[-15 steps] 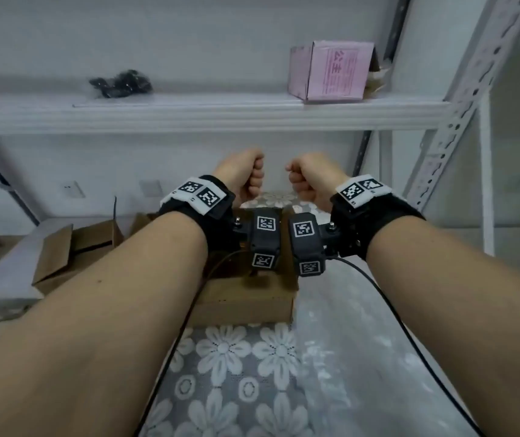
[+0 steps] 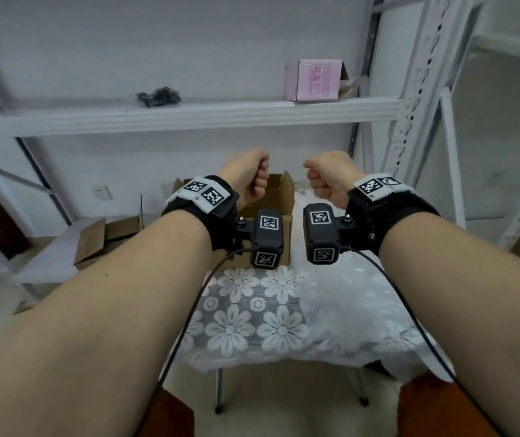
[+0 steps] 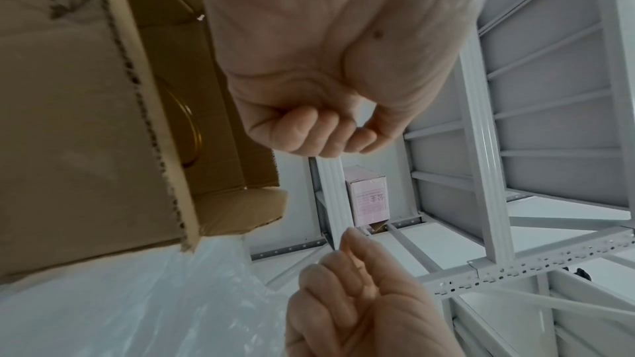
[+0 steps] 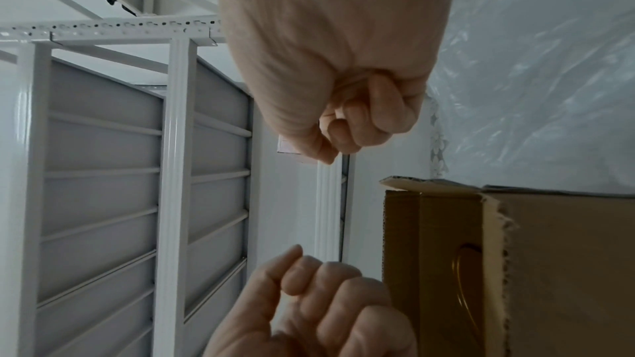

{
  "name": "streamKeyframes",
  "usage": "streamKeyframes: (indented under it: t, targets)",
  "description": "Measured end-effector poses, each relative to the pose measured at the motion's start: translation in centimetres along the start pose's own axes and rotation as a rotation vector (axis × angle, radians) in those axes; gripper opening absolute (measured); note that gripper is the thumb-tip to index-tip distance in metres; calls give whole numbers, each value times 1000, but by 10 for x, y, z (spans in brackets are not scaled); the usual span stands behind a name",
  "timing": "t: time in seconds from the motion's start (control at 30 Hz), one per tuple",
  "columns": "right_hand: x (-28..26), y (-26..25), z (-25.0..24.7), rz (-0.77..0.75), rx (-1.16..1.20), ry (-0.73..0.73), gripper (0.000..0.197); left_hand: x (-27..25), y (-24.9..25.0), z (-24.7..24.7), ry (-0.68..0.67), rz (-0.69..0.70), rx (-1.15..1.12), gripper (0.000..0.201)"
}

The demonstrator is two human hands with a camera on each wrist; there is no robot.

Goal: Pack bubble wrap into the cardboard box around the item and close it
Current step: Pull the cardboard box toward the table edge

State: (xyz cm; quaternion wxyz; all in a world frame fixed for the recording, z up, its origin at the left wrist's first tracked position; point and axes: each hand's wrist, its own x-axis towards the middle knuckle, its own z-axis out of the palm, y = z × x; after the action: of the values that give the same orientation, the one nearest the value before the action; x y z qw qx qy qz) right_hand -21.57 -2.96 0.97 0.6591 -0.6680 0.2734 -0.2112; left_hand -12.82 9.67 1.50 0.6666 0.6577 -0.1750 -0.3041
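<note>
An open brown cardboard box (image 2: 279, 197) stands at the far side of the flower-patterned table (image 2: 246, 313). My left wrist camera partly covers it. Inside it a round gold-rimmed item (image 3: 190, 132) shows, also seen as a gold item (image 4: 464, 281) in the right wrist view. Clear bubble wrap (image 2: 346, 294) lies spread over the table's right half, beside the box. My left hand (image 2: 252, 178) and right hand (image 2: 324, 181) hover above the box as fists side by side, a small gap between them. Both hold nothing.
A white metal shelf (image 2: 189, 116) runs above the table, carrying a pink carton (image 2: 315, 80) and a black bundle (image 2: 157, 96). Shelf posts (image 2: 409, 89) rise at the right. More open cardboard boxes (image 2: 104, 238) sit on a low bench at the left.
My two fists and the wrist cameras have drawn a little apart. My head has pulled back, so more of the table's near edge shows.
</note>
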Motion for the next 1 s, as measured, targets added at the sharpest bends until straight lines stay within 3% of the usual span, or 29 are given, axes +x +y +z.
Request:
streamKeyframes:
  t: [0.23,0.4,0.57,0.63,0.7,0.77,0.87,1.0]
  targets:
    - [-12,19,4,37,-167,24,17,-17,-26,-2,-17,-202,244,40]
    - [1,41,29,98,-318,-18,49,-11,-66,-19,-119,-442,472,72]
    - [17,59,47,130,-410,42,38,-2,-94,-43,-146,-602,279,95]
    - [24,64,54,160,-402,39,36,-1,-101,-49,-59,-575,17,86]
    - [33,71,58,180,-389,51,39,0,-107,-50,152,-490,-285,59]
    - [39,77,61,178,-358,82,41,8,-114,-53,312,-377,-479,56]
    - [46,81,63,190,-279,179,39,22,-119,-59,392,-287,-626,64]
    - [47,77,67,142,-270,260,35,29,-107,-60,460,-185,-661,51]
